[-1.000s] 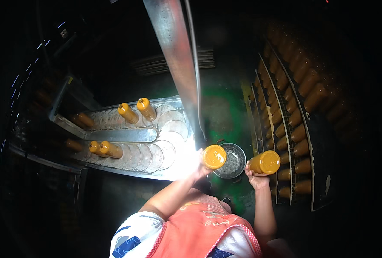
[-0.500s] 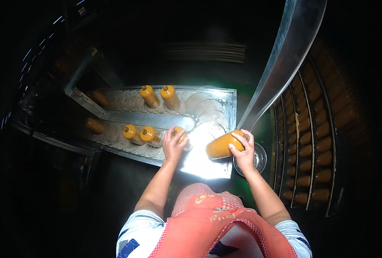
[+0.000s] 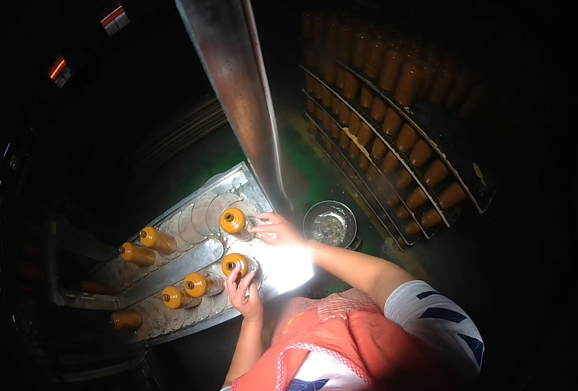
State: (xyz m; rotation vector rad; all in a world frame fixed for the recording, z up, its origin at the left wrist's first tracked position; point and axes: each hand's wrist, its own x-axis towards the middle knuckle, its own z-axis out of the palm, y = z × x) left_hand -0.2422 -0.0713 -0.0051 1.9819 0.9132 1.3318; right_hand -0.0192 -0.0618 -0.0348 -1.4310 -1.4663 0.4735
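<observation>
Orange bottles (image 3: 235, 221) are standing in round sockets of the metal tray (image 3: 191, 215); we are gripping one with our right hand (image 3: 277, 229) and another (image 3: 235, 264) with our left hand (image 3: 244, 290). A steel chute (image 3: 237, 98) is crossing above, with a round bowl (image 3: 330, 225) and bottle racks (image 3: 393, 130) alongside.

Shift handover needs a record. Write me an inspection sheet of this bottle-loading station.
Surface: shiny metal conveyor tray with round pockets, glare at near end.
Job's things: two orange-filled plastic bottles, far one, near one; four more further left.
Clutter: round metal bowl.
Grippers: right hand on far bottle; left hand on near bottle.
Cables: nothing seen.
Surroundings: slanted steel beam; dark racks of orange bottles.
</observation>
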